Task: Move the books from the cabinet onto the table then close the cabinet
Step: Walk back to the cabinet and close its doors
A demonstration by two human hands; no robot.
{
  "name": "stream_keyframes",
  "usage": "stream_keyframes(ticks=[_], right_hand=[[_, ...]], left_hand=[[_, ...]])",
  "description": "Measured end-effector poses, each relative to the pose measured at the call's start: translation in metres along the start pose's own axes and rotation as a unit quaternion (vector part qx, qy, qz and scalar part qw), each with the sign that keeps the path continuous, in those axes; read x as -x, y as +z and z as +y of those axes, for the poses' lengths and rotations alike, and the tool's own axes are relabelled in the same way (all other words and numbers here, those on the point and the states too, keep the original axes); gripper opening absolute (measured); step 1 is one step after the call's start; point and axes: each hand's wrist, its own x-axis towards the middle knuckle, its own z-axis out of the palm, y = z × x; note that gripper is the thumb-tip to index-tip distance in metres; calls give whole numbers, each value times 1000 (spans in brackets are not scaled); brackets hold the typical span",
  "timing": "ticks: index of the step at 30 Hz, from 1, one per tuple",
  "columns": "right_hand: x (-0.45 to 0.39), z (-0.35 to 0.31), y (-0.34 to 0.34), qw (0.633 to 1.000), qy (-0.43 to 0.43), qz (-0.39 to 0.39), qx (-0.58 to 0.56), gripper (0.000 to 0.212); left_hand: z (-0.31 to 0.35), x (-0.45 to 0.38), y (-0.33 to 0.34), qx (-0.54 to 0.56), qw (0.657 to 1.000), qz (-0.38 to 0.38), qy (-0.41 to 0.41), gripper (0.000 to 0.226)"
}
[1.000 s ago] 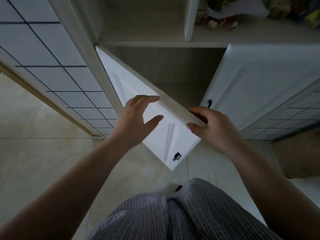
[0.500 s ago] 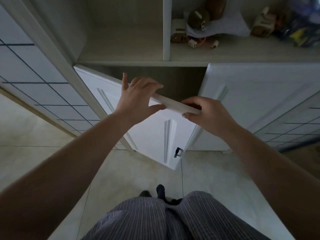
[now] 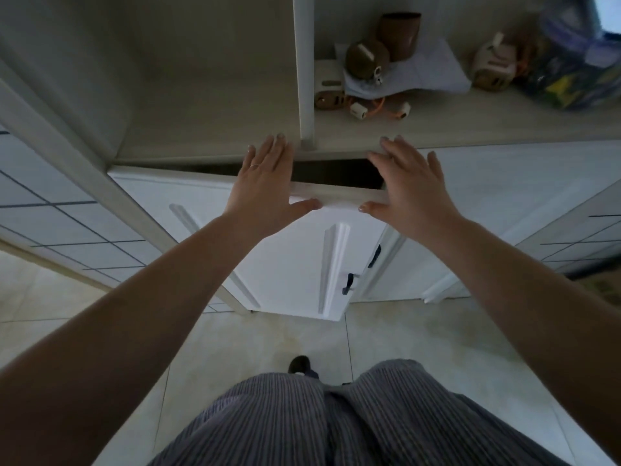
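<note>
From the head view, the left hand [image 3: 265, 186] lies flat with fingers straight and together on the top edge of the white left cabinet door [image 3: 289, 250], its thumb spread along the door's front face. The right hand [image 3: 408, 188] rests on the same top edge just to the right, fingers straight and slightly fanned, thumb tip touching the door's upper corner. Neither hand grips anything; both lie open against the door. Between the two hands and beyond the door's edge shows a dark gap [image 3: 332, 169] into the cabinet, so this door stands ajar. Below the right hand, a small black handle [image 3: 349, 284] sits near the door's free edge. The right cabinet door [image 3: 497, 203], to the right of the right hand, lies flush with the frame. No books can be seen. Beyond the fingertips, the open shelf [image 3: 437, 129] carries a paper sheet [image 3: 426, 72], a brown cup [image 3: 400, 33] and small cluttered items. Below the arms are striped trousers [image 3: 336, 418] and a tiled floor [image 3: 420, 344].
</note>
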Motion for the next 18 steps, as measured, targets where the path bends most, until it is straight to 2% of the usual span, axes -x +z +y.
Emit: stream_keyframes(ticks=[2, 9, 18], right_hand=[[-7, 3, 4, 1000, 12, 2, 0, 80], [-29, 14, 10, 999, 44, 16, 9, 77], [-45, 15, 17, 995, 67, 67, -11, 60]], left_hand=[[-4, -8, 3, 0, 1000, -15, 4, 97], [-15, -24, -2, 30, 999, 0, 11, 90], [-19, -32, -6, 44, 998, 30, 13, 62]])
